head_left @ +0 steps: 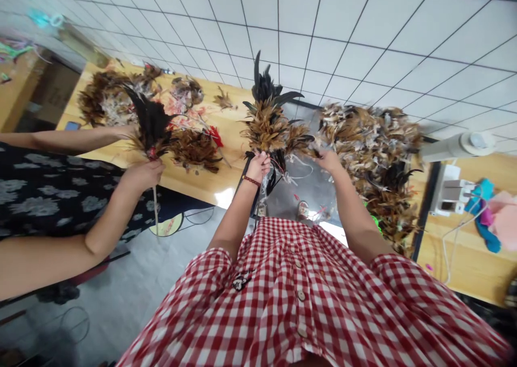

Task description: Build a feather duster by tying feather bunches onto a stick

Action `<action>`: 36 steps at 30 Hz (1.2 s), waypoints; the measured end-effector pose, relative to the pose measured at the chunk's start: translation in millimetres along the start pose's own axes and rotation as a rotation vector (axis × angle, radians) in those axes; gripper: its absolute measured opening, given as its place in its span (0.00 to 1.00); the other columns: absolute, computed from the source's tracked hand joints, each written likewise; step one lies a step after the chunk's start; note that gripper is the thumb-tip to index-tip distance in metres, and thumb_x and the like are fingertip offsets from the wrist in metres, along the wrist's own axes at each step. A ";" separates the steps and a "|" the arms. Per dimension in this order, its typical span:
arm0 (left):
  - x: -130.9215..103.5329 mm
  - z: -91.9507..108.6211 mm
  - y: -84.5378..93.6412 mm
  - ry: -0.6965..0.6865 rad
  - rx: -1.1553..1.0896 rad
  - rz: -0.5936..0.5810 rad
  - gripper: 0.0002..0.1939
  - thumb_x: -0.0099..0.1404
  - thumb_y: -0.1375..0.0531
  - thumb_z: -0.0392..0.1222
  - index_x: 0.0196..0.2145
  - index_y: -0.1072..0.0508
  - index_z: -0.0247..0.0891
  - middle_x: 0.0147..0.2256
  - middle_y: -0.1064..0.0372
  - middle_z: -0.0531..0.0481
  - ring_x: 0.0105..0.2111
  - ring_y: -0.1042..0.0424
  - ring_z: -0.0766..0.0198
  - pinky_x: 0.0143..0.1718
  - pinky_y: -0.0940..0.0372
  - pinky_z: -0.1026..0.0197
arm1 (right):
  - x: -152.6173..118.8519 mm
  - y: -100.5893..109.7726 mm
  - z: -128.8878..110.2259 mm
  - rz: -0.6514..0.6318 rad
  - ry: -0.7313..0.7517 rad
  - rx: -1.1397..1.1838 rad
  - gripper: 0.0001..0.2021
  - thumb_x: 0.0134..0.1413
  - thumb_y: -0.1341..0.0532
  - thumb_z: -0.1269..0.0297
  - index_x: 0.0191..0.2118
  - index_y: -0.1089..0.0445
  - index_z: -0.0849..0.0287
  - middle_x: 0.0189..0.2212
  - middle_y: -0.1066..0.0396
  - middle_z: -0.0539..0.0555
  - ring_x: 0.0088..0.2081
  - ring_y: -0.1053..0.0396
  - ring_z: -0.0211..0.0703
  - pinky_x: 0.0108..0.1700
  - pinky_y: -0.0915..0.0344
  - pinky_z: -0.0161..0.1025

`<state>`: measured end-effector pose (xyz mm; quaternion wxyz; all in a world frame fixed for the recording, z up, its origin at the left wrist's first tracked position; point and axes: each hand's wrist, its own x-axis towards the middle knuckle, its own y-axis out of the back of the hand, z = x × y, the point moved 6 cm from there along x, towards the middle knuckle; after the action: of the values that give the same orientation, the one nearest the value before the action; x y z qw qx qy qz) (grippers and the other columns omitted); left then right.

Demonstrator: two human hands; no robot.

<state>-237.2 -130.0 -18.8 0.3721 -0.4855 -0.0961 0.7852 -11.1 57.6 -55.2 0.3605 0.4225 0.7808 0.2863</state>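
Observation:
My left hand (259, 167) is closed around the lower end of a feather duster (264, 122). Its brown feathers fan out below a tuft of long black ones that points away from me. To the right, my right hand (328, 159) has its fingers pinched together at some brown and whitish feathers (314, 146), beside a large feather pile (367, 138). Blur hides exactly how many feathers are between those fingers. White strands (297, 174) dangle between my two hands.
At my left, a co-worker's hands (141, 178) hold another feather duster (151, 122) with a thin stick. More feathers (196, 150) lie on the wooden table (228, 122). A white device (454, 192) with a cable stands at right, near blue and pink cloth (503, 219).

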 end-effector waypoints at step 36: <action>3.9 -3.2 -62.6 -0.159 0.473 -0.140 0.11 0.72 0.42 0.40 0.31 0.39 0.39 0.21 0.47 0.61 0.16 0.53 0.75 0.19 0.57 0.71 | -73.6 -49.1 -96.5 -0.313 0.005 0.934 0.27 0.46 0.32 0.37 0.38 0.31 0.56 0.25 0.38 0.47 0.26 0.42 0.37 0.30 0.41 0.36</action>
<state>-204.8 -84.0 9.0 0.5199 -0.3138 0.0278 0.7940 -82.8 -43.4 -12.9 0.1694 0.4161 0.8806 -0.1508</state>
